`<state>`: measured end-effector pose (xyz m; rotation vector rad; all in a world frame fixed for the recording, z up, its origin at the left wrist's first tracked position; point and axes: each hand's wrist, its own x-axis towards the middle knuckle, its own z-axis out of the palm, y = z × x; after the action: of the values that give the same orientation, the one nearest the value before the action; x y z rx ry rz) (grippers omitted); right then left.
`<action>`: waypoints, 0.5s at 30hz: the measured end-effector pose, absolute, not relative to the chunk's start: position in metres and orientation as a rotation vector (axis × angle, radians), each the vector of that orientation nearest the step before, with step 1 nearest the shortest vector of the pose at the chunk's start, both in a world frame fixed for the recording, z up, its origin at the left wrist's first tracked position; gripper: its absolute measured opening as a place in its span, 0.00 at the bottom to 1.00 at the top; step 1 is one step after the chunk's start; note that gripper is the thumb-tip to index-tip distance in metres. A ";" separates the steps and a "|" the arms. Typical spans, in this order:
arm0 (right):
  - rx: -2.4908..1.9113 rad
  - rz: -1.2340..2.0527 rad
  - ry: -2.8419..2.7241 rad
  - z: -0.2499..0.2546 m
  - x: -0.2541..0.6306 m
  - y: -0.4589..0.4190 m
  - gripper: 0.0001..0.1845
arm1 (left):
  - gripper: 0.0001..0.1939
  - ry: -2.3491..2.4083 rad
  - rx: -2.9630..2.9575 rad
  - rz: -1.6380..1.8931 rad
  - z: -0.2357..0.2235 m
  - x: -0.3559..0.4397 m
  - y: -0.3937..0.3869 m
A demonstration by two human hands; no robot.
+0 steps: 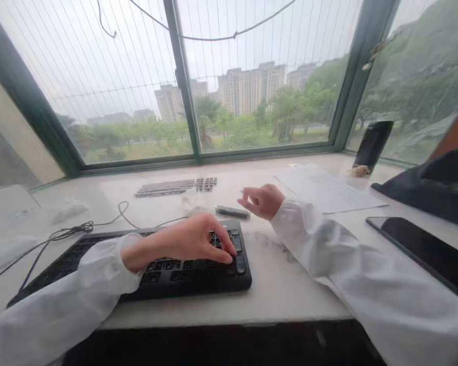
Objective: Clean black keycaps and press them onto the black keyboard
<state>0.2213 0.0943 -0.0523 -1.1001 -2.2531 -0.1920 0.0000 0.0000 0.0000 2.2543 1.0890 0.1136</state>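
Observation:
A black keyboard (198, 284) lies along the front of the white counter, many of its key sockets bare. Over its right end bends my left hand (191, 241), thumb and forefinger closed together at a keycap in the number pad; the fingertips partly hide it. A few black keycaps (240, 264) still sit in the rightmost column. My right hand (265, 200) hovers above the counter behind the keyboard, its fingers curled inward; whatever is between the fingertips is too small to make out. Just below it lies a dark pen-like tool (232, 211). Loose keycaps (175, 187) are laid out in rows near the window.
A crumpled white tissue (193, 201) sits before the keycap rows. Black cable (80, 227) tangles at left. To the right are printed paper (324, 188), a phone (423, 249), a dark upright can-like object (373, 145) and a black bag-like item (435, 185). Windows rise behind.

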 end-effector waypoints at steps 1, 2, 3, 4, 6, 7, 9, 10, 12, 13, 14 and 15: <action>-1.095 -0.193 -2.250 -0.052 0.222 0.094 0.16 | 0.16 1.088 2.253 0.102 0.000 0.000 0.000; -1.089 -0.194 -2.248 -0.052 0.223 0.094 0.16 | 0.16 1.083 2.253 0.096 0.000 -0.001 0.001; -1.083 -0.193 -2.247 -0.052 0.223 0.094 0.16 | 0.16 1.075 2.256 0.095 0.000 -0.001 0.001; -1.077 -0.191 -2.246 -0.052 0.224 0.094 0.16 | 0.15 1.065 2.261 0.100 0.001 -0.001 0.000; -1.059 -0.185 -2.250 -0.052 0.224 0.094 0.16 | 0.13 1.028 2.278 0.130 0.001 -0.001 -0.001; -1.054 -0.180 -2.253 -0.052 0.225 0.094 0.16 | 0.12 1.010 2.288 0.149 0.001 0.000 -0.001; -1.051 -0.165 -2.254 -0.052 0.225 0.093 0.16 | 0.10 0.986 2.309 0.202 0.000 0.001 -0.003; -1.051 -0.158 -2.252 -0.052 0.225 0.093 0.16 | 0.10 0.981 2.322 0.234 0.000 0.001 -0.003; -1.050 -0.145 -2.245 -0.052 0.225 0.093 0.16 | 0.08 0.982 2.346 0.307 -0.002 0.002 -0.004; -1.048 -0.141 -2.242 -0.052 0.225 0.093 0.16 | 0.08 0.988 2.356 0.344 -0.003 0.002 -0.004; -1.046 -0.137 -2.238 -0.051 0.225 0.092 0.16 | 0.07 0.994 2.365 0.375 -0.003 0.002 -0.004; -1.043 -0.135 -2.237 -0.051 0.225 0.092 0.16 | 0.07 0.999 2.370 0.399 -0.004 0.002 -0.004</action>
<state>0.2252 0.0924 -0.0514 -1.0433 -2.2365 -0.1353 0.0018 -0.0043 -0.0039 2.3704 0.9992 0.3987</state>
